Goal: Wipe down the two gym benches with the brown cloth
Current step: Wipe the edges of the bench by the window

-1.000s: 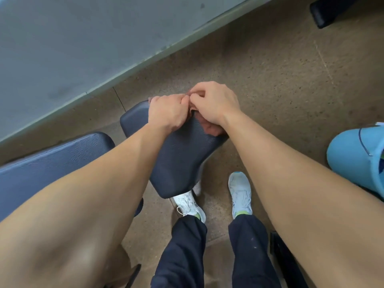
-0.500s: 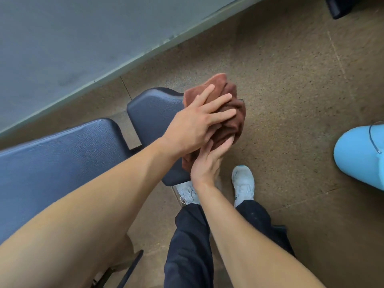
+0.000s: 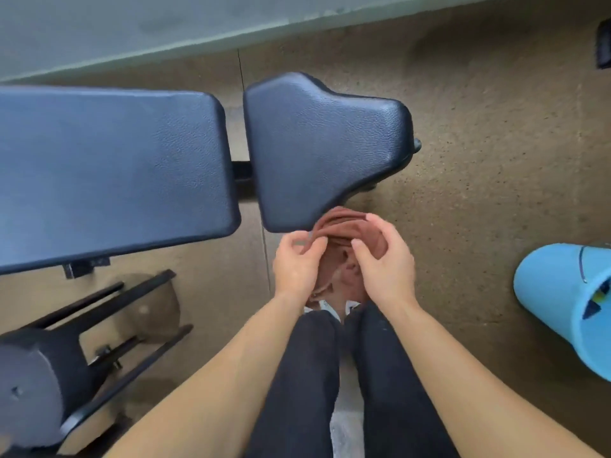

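A gym bench with dark blue padding fills the upper left: its long back pad point(image 3: 109, 173) and its shorter seat pad point(image 3: 317, 143), with a gap between them. The brown cloth point(image 3: 344, 233) hangs bunched just below the seat pad's near edge, off the bench, above my shoes. My left hand point(image 3: 297, 262) pinches the cloth's left side. My right hand point(image 3: 383, 259) grips its right side, fingers curled round the folds. Only one bench is in view.
The bench's black metal frame and a round black roller point(image 3: 36, 385) sit at lower left. A light blue bucket point(image 3: 562, 305) stands on the brown floor at the right. A grey wall point(image 3: 132, 24) runs along the top. My dark-trousered legs are below my hands.
The cloth has come off the seat pad and toward my body; both hands now hold it in the air. The view has swung so that more of the bench shows.
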`<state>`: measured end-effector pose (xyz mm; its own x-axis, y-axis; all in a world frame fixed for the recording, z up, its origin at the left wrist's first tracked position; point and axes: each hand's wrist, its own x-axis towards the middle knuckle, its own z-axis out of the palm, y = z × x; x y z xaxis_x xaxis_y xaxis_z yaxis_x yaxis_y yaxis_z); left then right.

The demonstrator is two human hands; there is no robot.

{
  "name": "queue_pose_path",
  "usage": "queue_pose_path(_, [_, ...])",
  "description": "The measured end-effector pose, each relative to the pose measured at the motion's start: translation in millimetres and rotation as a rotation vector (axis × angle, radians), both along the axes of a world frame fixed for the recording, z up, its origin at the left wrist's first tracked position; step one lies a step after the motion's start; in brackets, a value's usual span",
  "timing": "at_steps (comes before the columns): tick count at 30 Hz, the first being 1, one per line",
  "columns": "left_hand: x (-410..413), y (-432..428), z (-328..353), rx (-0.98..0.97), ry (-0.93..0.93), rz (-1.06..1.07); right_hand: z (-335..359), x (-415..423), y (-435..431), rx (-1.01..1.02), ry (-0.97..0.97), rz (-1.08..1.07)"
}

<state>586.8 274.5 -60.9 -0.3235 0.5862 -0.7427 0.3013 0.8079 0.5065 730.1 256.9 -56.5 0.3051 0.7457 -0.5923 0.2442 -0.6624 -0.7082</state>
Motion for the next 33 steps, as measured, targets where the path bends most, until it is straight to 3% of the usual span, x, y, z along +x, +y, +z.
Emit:
queue_pose_path(2, [25.9, -7.8, 3.7, -0.168, -0.337, 0.405, 11.9, 10.1, 19.2, 0.144, -0.091, -0.078])
queue_pose_path(5, [70.9, 7.3, 7.6, -0.24, -0.834, 0.762, 9.0, 12.3, 60.2, 0.401, -0.245, 0.049])
queue_pose_path(9, [99.9, 43.3, -2.7, -0.263, -1.147, 1.12, -29.2, 33.7, 98.6, 0.701, -0.85, 0.672])
queue_pose_path(11, [97.5, 44.7, -14.1, -0.257, -1.193, 1.136, -48.9, 48.4, 102.0, 0.808, -0.936, 0.945])
queue_pose_path(14, [74.4, 34.2, -35.4, -0.21, -1.078, 1.244, -69.8, 51.6, 95.9, 1.058, -0.987, 1.281])
queue_pose_path(16, [51.9, 24.9, -53.8, -0.186, -0.986, 1.356, -81.8, 40.5, 92.7, 1.118, -1.011, 1.439])
queue_pose_path(20, [25.3, 9.0, -62.0, -0.141, -0.879, 1.38, -85.7, 14.6, 88.6, 1.116, -0.965, 1.503])
queue_pose_path(24, [-1.8, 2.6, -60.9, -0.014, -0.614, 1.432, -80.4, -28.8, 79.0, 1.042, -0.911, 1.58])
queue_pose_path(26, [-22.8, 5.0, -67.5, 0.077, -0.452, 1.441, -81.4, -61.8, 73.9, 0.941, -0.891, 1.523])
queue_pose_path(29, [-54.1, 19.3, -81.1, 0.134, -0.189, 1.359, -78.4, -105.1, 81.5, 0.74, -0.802, 1.242])
queue_pose_path(31, [-66.6, 27.9, -88.3, 0.203, -0.116, 1.313, -71.9, -121.1, 94.1, 0.669, -0.768, 1.0])
queue_pose_path(33, [-64.5, 32.4, -87.6, 0.245, -0.138, 1.174, -64.8, -126.3, 98.8, 0.611, -0.825, 0.913])
